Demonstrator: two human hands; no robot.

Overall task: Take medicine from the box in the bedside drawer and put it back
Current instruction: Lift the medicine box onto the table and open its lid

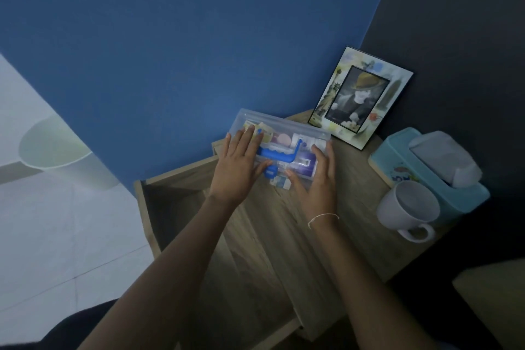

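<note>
The clear medicine box sits on the bedside cabinet top, above the pulled-out drawer. Its blue-handled lid is down over assorted packets. The left hand lies flat on the lid, fingers apart; the right hand cups the box's right end, fingers spread.
</note>
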